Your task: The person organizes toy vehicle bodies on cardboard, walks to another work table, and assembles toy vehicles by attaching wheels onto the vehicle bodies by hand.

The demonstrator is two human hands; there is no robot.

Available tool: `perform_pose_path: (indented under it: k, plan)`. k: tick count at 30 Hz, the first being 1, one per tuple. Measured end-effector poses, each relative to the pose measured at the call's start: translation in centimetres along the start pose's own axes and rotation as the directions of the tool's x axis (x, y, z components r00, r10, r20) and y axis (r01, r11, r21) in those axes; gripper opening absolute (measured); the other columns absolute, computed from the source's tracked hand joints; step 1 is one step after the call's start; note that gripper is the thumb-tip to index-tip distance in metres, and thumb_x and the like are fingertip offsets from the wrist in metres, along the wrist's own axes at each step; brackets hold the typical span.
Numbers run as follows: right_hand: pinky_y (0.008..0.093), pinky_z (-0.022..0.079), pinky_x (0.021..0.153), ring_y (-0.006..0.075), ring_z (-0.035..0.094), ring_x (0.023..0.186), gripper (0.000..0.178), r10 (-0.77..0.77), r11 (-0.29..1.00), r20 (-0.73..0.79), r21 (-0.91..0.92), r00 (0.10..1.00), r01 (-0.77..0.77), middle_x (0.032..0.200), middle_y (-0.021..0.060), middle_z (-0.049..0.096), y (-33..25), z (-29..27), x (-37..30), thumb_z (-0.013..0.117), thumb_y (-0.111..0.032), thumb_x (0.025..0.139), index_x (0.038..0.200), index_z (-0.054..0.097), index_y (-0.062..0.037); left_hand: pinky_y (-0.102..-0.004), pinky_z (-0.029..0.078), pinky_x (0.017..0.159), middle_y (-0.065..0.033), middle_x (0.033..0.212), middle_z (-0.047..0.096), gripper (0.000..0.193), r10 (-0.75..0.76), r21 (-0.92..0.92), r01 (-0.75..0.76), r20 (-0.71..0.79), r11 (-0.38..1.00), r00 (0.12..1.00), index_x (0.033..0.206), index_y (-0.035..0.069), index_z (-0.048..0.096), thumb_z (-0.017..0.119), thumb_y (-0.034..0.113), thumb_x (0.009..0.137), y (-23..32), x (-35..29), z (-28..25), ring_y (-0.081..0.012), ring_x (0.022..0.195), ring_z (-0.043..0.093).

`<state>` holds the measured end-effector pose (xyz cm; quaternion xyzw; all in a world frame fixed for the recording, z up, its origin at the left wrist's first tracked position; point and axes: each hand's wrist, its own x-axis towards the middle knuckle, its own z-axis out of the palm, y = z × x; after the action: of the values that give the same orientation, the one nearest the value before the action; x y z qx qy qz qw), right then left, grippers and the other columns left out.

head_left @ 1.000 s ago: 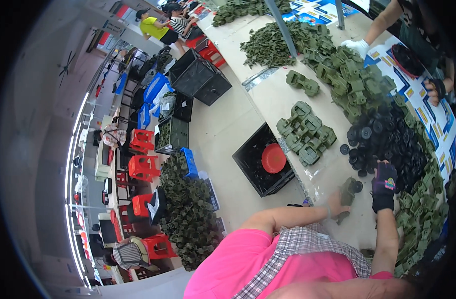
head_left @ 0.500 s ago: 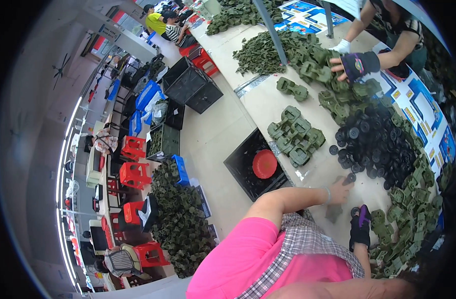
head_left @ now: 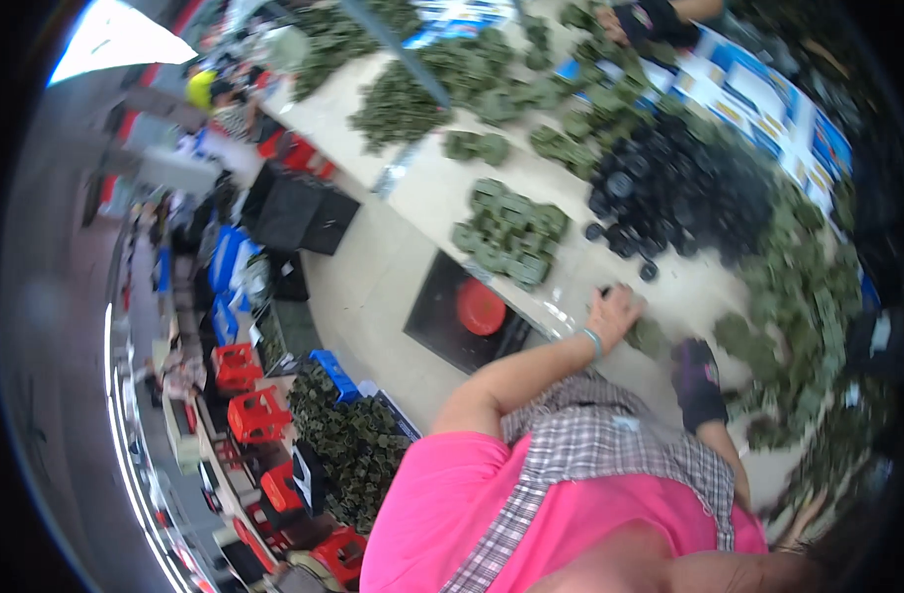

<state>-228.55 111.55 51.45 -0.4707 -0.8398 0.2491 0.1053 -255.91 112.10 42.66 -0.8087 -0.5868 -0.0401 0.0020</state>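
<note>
My bare left hand (head_left: 617, 310), a band at its wrist, is over the pale table with its fingers closed on a small black wheel (head_left: 605, 292), partly hidden. Beside it lies a green plastic part (head_left: 648, 337), blurred. My right hand (head_left: 696, 371), in a black and purple glove, is low over the table to the right; its fingers are smeared, so its grip does not show. Ahead spreads a pile of black wheels (head_left: 659, 188). Left of the pile sits a group of green toy vehicle bodies (head_left: 511, 232).
Loose green parts (head_left: 803, 296) heap along the right side. A co-worker's gloved hand (head_left: 650, 20) is at the far side. Below the table's left edge, a black crate (head_left: 432, 316) holds a red bowl (head_left: 480, 306). A metal post (head_left: 398, 49) rises from the table.
The view has shifted and blurred. My left hand has moved toward the table's left edge with the black wheel. The co-worker's hand has drawn back from the green parts.
</note>
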Motion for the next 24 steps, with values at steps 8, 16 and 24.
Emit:
perform_pose_path:
  k: [8,16,24]
  plan:
    - [0.0400,0.053,0.085,0.0314,0.066,0.097,0.046,0.393,0.515,0.102,0.799,0.914,-0.311,0.103,0.0130,0.064,-0.6,-0.4,2.4,0.079,-0.013,0.085,0.127,0.063,-0.0039,-0.0631,0.046,0.109,-0.0193,0.153,0.043,0.070,0.049,-0.267,0.048,0.346,0.963,0.937,0.132,0.014,0.062,0.089,0.037,0.072,-3.7,0.3,-5.9,-0.0424,0.143,0.039]
    - [0.0490,0.052,0.091,0.0402,0.063,0.105,0.045,-0.075,0.980,0.104,0.193,0.992,0.054,0.115,0.0185,0.064,-2.2,-2.1,6.1,0.075,-0.016,0.081,0.124,0.065,-0.0090,-0.0488,0.059,0.090,-0.0149,0.137,0.048,0.059,0.120,-0.362,-0.024,0.245,0.932,0.962,0.121,0.012,0.064,0.089,0.025,0.069,-3.2,0.7,-4.5,-0.0383,0.131,0.046]
    - [0.0490,0.053,0.089,0.0388,0.063,0.104,0.045,-0.166,0.984,0.223,-0.028,0.960,0.177,0.110,0.0172,0.065,-3.0,-0.3,6.7,0.077,-0.020,0.079,0.120,0.065,-0.0087,-0.0489,0.058,0.092,-0.0137,0.139,0.047,0.059,0.118,-0.354,-0.002,0.306,0.935,0.945,0.121,0.012,0.064,0.089,0.025,0.069,-3.5,0.4,-4.7,-0.0373,0.132,0.046]
